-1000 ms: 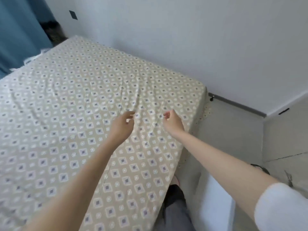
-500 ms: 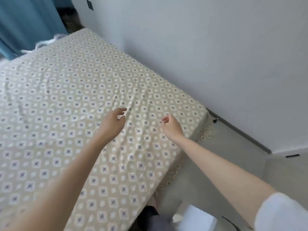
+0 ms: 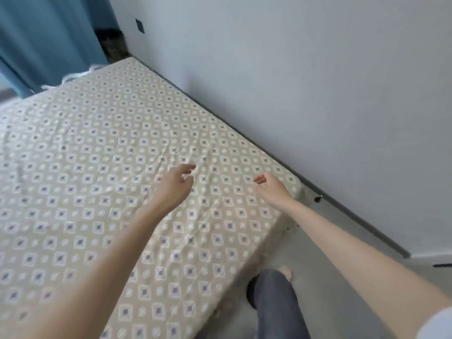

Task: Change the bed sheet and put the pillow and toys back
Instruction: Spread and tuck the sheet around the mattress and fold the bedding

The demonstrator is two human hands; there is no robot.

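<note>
Sheet (image 3: 97, 167), beige with a repeating square-and-circle print, is lying spread across the bed (image 3: 281, 223), covering the whole top as far as the view is showing. Creases (image 3: 168, 152) are running through the cloth just ahead of the hands, and a longer fold is trailing toward the near edge. Bed corner nearest the wall (image 3: 318, 81) is looking rounded and covered.

Left hand (image 3: 175, 184) is reaching out over the middle of the sheet, fingers loosely bent, gripping nothing. Right hand (image 3: 270, 185) is reaching out near the wall-side corner, fingers likewise loose and holding nothing. Hands are sitting well apart, both low over the cloth; whether either is touching it cannot be told.

Person's leg (image 3: 276, 302) in dark trousers is standing on the pale floor (image 3: 330, 253) just beside the bed. Blue curtain (image 3: 49, 37) is hanging beyond the far end. Pillow and toys are not showing anywhere in view.

Judgement: smoothing of the fresh sheet appears to be the step in hand, with the laying itself largely done. Next move is probably calling for flat palms pressing onto the creased patch and sweeping outward toward the corner, then tucking any slack at the edge. After that, pillow and toys are needing to be fetched from somewhere outside this view.
</note>
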